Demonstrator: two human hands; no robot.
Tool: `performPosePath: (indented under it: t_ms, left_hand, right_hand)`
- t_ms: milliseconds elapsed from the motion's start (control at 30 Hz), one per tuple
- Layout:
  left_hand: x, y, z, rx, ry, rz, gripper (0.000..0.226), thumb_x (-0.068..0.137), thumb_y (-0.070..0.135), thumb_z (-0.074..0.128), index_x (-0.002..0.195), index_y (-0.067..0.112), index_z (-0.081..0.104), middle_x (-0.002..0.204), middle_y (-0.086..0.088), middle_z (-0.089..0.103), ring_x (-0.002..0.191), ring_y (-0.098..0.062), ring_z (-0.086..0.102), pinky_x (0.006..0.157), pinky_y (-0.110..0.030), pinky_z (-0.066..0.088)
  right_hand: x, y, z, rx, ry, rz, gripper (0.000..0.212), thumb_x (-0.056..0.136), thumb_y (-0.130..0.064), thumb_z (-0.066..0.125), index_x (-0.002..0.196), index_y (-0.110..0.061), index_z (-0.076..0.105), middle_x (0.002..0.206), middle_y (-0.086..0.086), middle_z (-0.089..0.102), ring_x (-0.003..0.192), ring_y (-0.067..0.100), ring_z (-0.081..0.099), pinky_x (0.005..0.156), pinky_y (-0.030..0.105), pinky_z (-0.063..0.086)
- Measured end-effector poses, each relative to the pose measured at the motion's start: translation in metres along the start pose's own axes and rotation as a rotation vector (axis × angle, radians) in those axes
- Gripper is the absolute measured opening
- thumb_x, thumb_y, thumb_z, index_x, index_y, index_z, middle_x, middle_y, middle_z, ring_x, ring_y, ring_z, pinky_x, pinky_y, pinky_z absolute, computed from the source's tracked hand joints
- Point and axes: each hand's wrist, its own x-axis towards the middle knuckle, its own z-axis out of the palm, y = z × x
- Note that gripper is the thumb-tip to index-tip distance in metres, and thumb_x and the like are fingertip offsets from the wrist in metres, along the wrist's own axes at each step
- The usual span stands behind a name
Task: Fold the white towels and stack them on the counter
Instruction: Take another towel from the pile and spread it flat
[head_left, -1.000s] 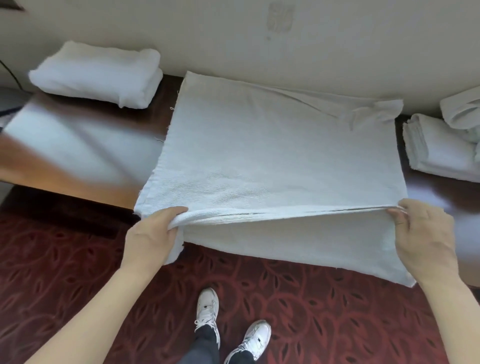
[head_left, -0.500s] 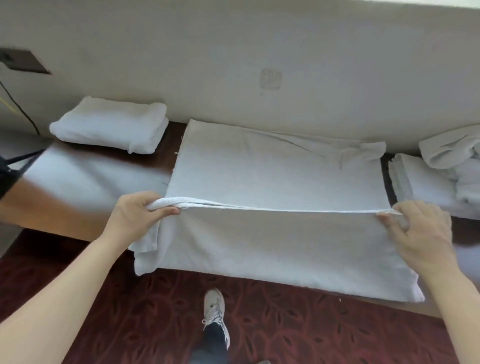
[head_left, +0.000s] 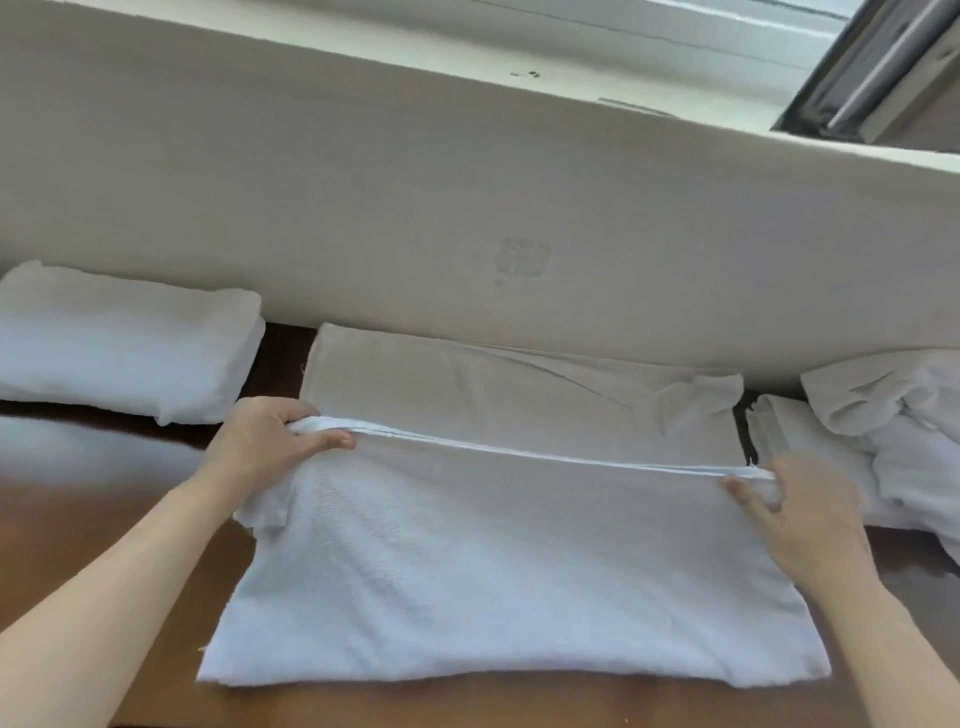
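A large white towel (head_left: 498, 571) lies spread on the dark wooden counter (head_left: 104, 493), its near half folded up and over toward the wall. My left hand (head_left: 270, 441) pinches the doubled edge at its left corner. At the right corner, my right hand (head_left: 795, 514) grips the same edge. That edge runs taut between both hands, roughly midway across the towel. The far half of the towel rests flat against the wall, wrinkled at its right end.
A folded white towel (head_left: 124, 343) sits at the back left of the counter. To the right lie another folded towel (head_left: 810, 447) and a loose heap of white towels (head_left: 904, 415). A beige wall (head_left: 467, 208) rises directly behind the counter.
Both hands have carried the towel's near edge away from me, from the counter's front toward the wall. The camera has tilted upward; the floor and shoes are out of view.
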Motion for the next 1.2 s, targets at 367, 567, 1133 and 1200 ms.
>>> performPosePath:
  t_ms: [367, 567, 1133, 1200]
  left_hand:
    - [0.082, 0.006, -0.004, 0.031, 0.023, -0.114, 0.065, 0.056, 0.080, 0.068, 0.063, 0.016, 0.065, 0.056, -0.003, 0.059, 0.054, -0.022, 0.051, 0.056, -0.032, 0.036]
    - [0.111, 0.011, 0.015, 0.162, 0.085, -0.117, 0.034, 0.066, 0.076, 0.068, 0.063, 0.042, 0.065, 0.050, 0.015, 0.058, 0.051, -0.005, 0.055, 0.050, -0.031, 0.035]
    - [0.141, -0.006, 0.057, 0.577, 0.236, -0.125, 0.055, 0.077, 0.083, 0.047, 0.066, 0.030, 0.057, 0.060, 0.007, 0.058, 0.066, -0.023, 0.057, 0.055, -0.032, 0.040]
    - [0.142, -0.008, 0.059, 0.584, 0.231, -0.105, 0.054, 0.080, 0.080, 0.047, 0.064, 0.029, 0.053, 0.055, 0.008, 0.054, 0.062, -0.018, 0.053, 0.051, -0.029, 0.033]
  right_hand:
    - [0.099, 0.010, 0.021, -0.067, -0.041, -0.083, 0.060, 0.092, -0.062, 0.029, 0.086, -0.009, 0.056, 0.079, 0.013, 0.055, 0.076, 0.036, 0.052, 0.069, 0.038, 0.029]
    - [0.139, 0.011, 0.048, -0.049, -0.045, -0.141, 0.061, 0.091, -0.058, 0.030, 0.093, -0.005, 0.060, 0.090, 0.019, 0.062, 0.088, 0.041, 0.057, 0.078, 0.047, 0.039]
    - [0.166, 0.037, 0.125, -0.170, 0.103, -0.106, 0.048, 0.097, -0.048, 0.038, 0.079, -0.004, 0.050, 0.080, 0.020, 0.057, 0.078, 0.039, 0.052, 0.069, 0.044, 0.034]
    - [0.164, 0.037, 0.130, -0.194, 0.145, -0.123, 0.047, 0.097, -0.044, 0.041, 0.078, -0.003, 0.050, 0.078, 0.021, 0.056, 0.075, 0.039, 0.052, 0.067, 0.044, 0.034]
